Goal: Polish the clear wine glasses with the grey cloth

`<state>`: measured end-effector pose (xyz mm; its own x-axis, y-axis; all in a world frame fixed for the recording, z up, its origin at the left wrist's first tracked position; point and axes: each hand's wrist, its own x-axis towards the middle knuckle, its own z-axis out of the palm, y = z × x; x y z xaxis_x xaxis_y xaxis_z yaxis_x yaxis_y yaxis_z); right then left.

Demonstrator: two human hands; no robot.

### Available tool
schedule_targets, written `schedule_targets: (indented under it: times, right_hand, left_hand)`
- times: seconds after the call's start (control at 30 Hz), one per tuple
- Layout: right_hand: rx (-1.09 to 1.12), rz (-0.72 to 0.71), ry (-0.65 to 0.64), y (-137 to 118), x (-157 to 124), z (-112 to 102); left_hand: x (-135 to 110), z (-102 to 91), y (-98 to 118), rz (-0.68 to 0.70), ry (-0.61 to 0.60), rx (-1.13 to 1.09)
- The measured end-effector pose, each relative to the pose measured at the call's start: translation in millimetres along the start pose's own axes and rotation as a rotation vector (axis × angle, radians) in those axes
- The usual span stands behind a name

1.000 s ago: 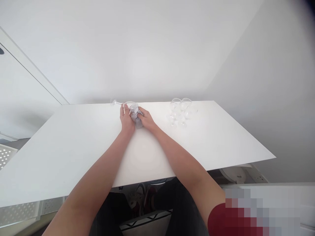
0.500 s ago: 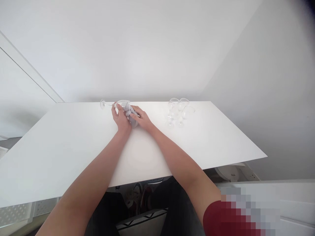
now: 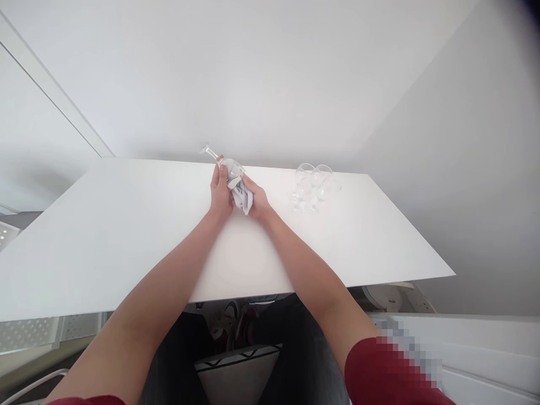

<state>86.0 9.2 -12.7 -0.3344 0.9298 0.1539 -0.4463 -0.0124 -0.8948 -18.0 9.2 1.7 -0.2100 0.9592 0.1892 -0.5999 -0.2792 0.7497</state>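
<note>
My left hand is closed around a clear wine glass near the base of its bowl. The glass is tilted, its stem and foot pointing up and to the left, its mouth toward my right hand. A crumpled light grey cloth is bunched at the bowl's mouth. My right hand grips this cloth from the right side, pressing it against the glass; some of its fingers are hidden behind the cloth. Both hands are just above the white table, close together.
Several clear stemmed glasses stand grouped on the white table to the right of my hands. A pale wall rises behind the table's far edge. Below the near edge are my legs and a white round object.
The glass has turned, so its foot now points up and left instead of straight left. Both hands have shifted slightly right in view, still on the glass and cloth.
</note>
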Motion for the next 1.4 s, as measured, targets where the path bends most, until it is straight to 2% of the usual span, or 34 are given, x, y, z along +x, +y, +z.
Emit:
schedule_targets:
  times: [0.07,0.13,0.27,0.37,0.43,0.53,0.63,0.77,0.87,0.97,1.1,1.2,1.27,1.33,1.4]
  right_hand:
    - [0.02,-0.019,-0.038,-0.6,1.1,-4.7]
    - [-0.054,-0.069,-0.03,0.2,2.4,-8.2]
    - [-0.403,-0.151,0.057,4.0,4.8,-9.7]
    - [-0.572,-0.264,0.088,7.1,5.4,-8.4]
    - [-0.524,-0.241,0.09,8.0,5.3,-8.6]
    - [-0.258,-0.129,0.082,5.6,5.0,-11.8]
    - [-0.081,-0.12,0.084,1.2,5.0,-15.2]
    - [-0.24,-0.193,0.148,2.3,5.6,-12.6]
    - [-0.382,-0.24,0.117,5.5,4.2,-8.3]
    - [-0.242,-0.116,0.079,2.5,0.1,-10.0]
    - [0.04,-0.019,0.109,-7.2,-4.9,-18.1]
    - [-0.039,-0.068,0.164,-8.3,-5.2,-17.7]
    - [-0.182,-0.177,0.19,-6.1,-5.0,-13.8]
    - [-0.322,-0.295,0.165,-4.3,-6.3,-9.5]
    - [-0.423,-0.344,0.115,-4.5,-9.4,-6.8]
  left_hand:
    - [-0.5,-0.9,0.1,-0.033,-0.022,0.026]
    - [-1.3,-1.7,-0.2,-0.046,-0.006,0.056]
    - [-0.8,-2.2,-2.7,-0.025,0.076,0.059]
    - [0.6,-1.9,-5.2,-0.048,0.049,0.002]
    - [0.5,-1.7,-6.3,-0.053,0.03,-0.003]
    - [-1.6,-1.9,-6.0,-0.052,0.002,0.058]
    - [-4.0,-2.2,-3.6,-0.078,-0.048,0.088]
    - [-4.3,-1.7,-1.0,-0.119,-0.027,0.004]
    - [-4.4,0.0,-0.6,-0.087,-0.017,-0.056]
    - [-6.5,2.0,0.2,-0.061,-0.009,-0.003]
    - [-9.3,3.4,2.6,-0.107,-0.091,0.016]
    - [-8.9,2.5,1.2,-0.149,-0.048,0.025]
    - [-8.1,1.3,-1.3,-0.157,-0.033,0.014]
    - [-8.1,0.5,-3.1,-0.127,-0.075,-0.01]
    - [-8.9,0.5,-2.9,-0.081,-0.126,-0.007]
